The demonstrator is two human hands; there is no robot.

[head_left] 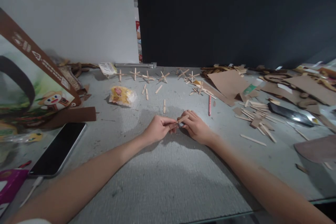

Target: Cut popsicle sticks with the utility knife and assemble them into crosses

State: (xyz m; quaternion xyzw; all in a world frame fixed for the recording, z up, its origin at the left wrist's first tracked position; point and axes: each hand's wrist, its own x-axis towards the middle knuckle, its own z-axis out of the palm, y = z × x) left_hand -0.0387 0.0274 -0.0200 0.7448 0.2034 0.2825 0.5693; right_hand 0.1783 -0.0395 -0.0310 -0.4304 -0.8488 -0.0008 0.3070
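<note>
Near the middle of the table, my right hand (194, 126) is closed around a short wooden craft stick (183, 119), which slants between its fingers. My left hand (160, 128) meets it from the left, thumb and fingers pinched together at the stick's lower left end. What sits in that pinch is too small to make out. Just beyond the hands lies a loose craft stick (164, 106), with more sticks (147, 94) farther back. A row of crossed sticks (148, 77) stands along the back of the table. A pink patterned pen-like stick (209, 105) lies right of my hands.
To the right are a pile of craft sticks (258, 117), a dark glossy object (290, 114) and cardboard pieces (226, 83). On the left lie a phone (58, 149) with a cable, a printed bag (55, 87) and a yellow packet (121, 96). A dark panel (231, 17) rises behind.
</note>
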